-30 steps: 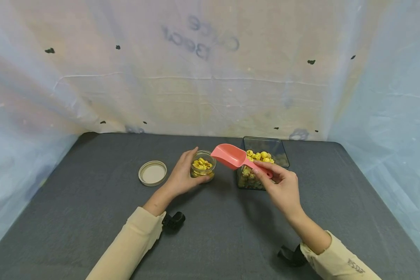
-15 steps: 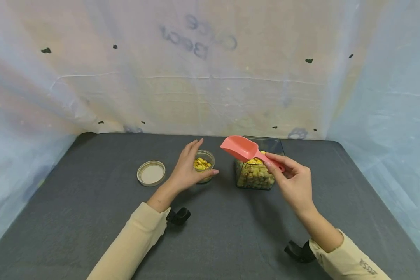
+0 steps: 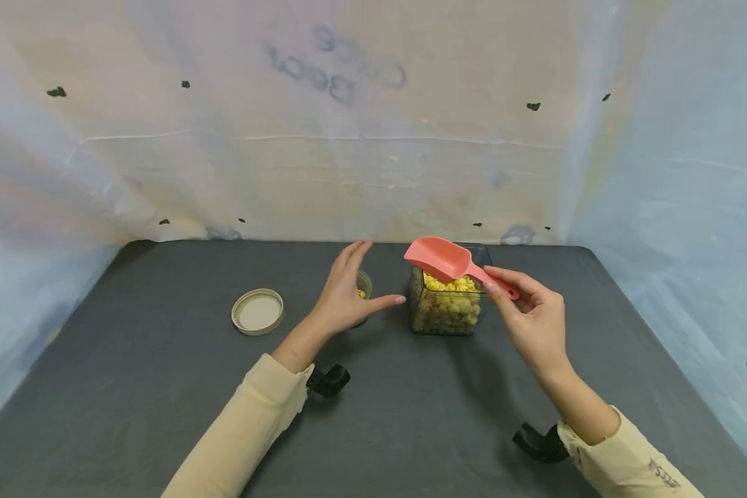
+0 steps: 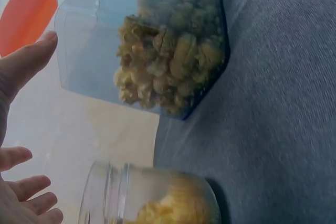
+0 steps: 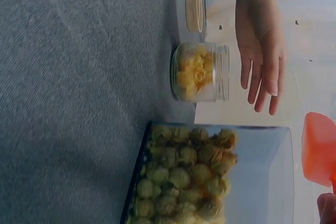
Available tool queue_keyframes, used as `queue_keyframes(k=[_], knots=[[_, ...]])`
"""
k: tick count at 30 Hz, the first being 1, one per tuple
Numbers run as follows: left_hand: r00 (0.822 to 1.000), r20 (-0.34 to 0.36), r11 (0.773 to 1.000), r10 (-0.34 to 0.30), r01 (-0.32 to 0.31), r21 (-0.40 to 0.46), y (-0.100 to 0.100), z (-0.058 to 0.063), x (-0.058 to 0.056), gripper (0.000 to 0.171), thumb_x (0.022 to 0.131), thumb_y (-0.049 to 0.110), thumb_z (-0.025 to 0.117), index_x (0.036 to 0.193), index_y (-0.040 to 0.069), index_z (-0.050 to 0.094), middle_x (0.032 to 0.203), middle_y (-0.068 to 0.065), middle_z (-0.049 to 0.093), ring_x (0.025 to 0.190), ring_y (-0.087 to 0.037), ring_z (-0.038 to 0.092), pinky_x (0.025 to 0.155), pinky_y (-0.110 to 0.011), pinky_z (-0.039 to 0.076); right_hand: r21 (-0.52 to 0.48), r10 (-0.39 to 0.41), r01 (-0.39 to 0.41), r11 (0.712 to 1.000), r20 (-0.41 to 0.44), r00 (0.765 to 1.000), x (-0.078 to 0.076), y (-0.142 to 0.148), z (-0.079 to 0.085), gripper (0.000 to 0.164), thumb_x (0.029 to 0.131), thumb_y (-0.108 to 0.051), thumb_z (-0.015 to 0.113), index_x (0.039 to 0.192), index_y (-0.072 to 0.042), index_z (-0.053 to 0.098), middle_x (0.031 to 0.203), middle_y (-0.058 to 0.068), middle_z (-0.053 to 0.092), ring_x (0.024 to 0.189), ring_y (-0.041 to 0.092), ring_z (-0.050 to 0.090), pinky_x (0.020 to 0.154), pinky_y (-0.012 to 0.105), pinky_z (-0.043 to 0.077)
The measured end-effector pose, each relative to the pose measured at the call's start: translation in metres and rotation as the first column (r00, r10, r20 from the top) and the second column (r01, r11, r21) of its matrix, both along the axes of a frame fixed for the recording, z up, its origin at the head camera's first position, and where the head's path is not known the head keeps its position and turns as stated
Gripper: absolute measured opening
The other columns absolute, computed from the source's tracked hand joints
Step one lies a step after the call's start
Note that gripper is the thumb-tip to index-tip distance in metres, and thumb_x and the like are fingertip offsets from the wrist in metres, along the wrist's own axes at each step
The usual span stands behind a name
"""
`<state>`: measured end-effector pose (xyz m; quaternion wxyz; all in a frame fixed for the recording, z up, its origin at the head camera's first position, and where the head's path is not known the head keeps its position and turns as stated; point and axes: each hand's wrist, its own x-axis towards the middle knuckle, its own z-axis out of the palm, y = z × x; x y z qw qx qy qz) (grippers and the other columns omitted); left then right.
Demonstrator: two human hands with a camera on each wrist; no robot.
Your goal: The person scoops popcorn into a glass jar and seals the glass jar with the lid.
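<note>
My right hand (image 3: 532, 311) pinches the handle of a pink scoop (image 3: 438, 258), which hangs above a clear square container (image 3: 448, 315) of yellow popcorn (image 3: 453, 285). The scoop's bowl looks bare inside. My left hand (image 3: 342, 294) hovers with fingers spread and thumb out, holding nothing. Behind it stands a small glass jar (image 3: 364, 283), mostly hidden by that hand in the head view. From the right wrist, the jar (image 5: 199, 72) shows upright with popcorn (image 5: 194, 74) inside, apart from the left hand (image 5: 260, 51).
A round lid (image 3: 257, 312) lies on the dark grey table (image 3: 398, 429), left of the left hand. Behind the table hangs a pale plastic sheet (image 3: 373, 180), with more sheeting (image 3: 672, 207) along the right side.
My left hand has let go of the jar, spread its fingers and risen to the right. The right hand has carried the scoop rightward and up, away from the jar.
</note>
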<state>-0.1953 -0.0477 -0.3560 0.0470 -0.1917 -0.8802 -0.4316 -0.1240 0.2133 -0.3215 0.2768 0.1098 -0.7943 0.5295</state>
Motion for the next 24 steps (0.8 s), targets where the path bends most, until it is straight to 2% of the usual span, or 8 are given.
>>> queue_keyframes(k=[5, 9, 12, 17, 24], knots=[[0.999, 0.004, 0.999, -0.038, 0.038, 0.021, 0.008, 0.002, -0.002, 0.098, 0.079, 0.044, 0.077, 0.154, 0.017, 0.021, 0.159, -0.01, 0.016, 0.145, -0.031, 0.018, 0.11, -0.061, 0.027, 0.014, -0.033, 0.033, 0.999, 0.003, 0.999, -0.001, 0.007, -0.001, 0.021, 0.086, 0.0, 0.069, 0.106, -0.003, 0.073, 0.077, -0.012, 0.068, 0.064, 0.001, 0.062, 0.052, 0.013, 0.043], [0.997, 0.008, 0.996, -0.076, 0.076, 0.045, 0.015, 0.005, -0.004, 0.095, 0.081, 0.043, 0.074, 0.154, 0.017, 0.02, 0.159, -0.011, 0.016, 0.146, -0.032, 0.017, 0.11, -0.062, 0.025, 0.018, -0.047, 0.046, 0.999, 0.01, 0.999, -0.001, 0.012, -0.003, 0.02, 0.087, -0.005, 0.07, 0.107, -0.003, 0.074, 0.079, -0.002, 0.07, 0.065, 0.001, 0.063, 0.054, 0.012, 0.045], [0.996, 0.015, 0.995, -0.087, 0.086, 0.042, 0.02, 0.005, -0.004, 0.094, 0.081, 0.044, 0.074, 0.154, 0.018, 0.02, 0.158, -0.013, 0.017, 0.145, -0.032, 0.018, 0.11, -0.062, 0.025, 0.017, -0.047, 0.047, 0.999, 0.005, 0.999, -0.002, 0.015, -0.005, 0.021, 0.086, -0.003, 0.07, 0.107, -0.002, 0.073, 0.081, 0.005, 0.071, 0.066, 0.0, 0.063, 0.057, 0.011, 0.047], [0.994, 0.024, 0.994, -0.102, 0.101, 0.037, 0.028, 0.005, -0.006, 0.094, 0.081, 0.046, 0.073, 0.154, 0.019, 0.019, 0.159, -0.01, 0.016, 0.146, -0.03, 0.017, 0.111, -0.062, 0.025, 0.032, -0.057, 0.057, 0.998, -0.002, 0.998, -0.002, 0.02, -0.006, 0.021, 0.086, 0.0, 0.069, 0.106, -0.002, 0.073, 0.078, -0.005, 0.07, 0.064, 0.0, 0.062, 0.058, 0.01, 0.048], [0.988, 0.089, 0.991, -0.126, 0.122, 0.045, 0.039, 0.005, -0.01, 0.096, 0.08, 0.048, 0.073, 0.154, 0.025, 0.017, 0.16, -0.002, 0.018, 0.147, -0.027, 0.016, 0.111, -0.061, 0.025, 0.043, -0.081, 0.08, 0.996, 0.017, 0.997, -0.001, 0.027, -0.007, 0.021, 0.086, -0.001, 0.069, 0.106, -0.002, 0.073, 0.082, -0.002, 0.071, 0.065, -0.001, 0.064, 0.06, 0.011, 0.05]])
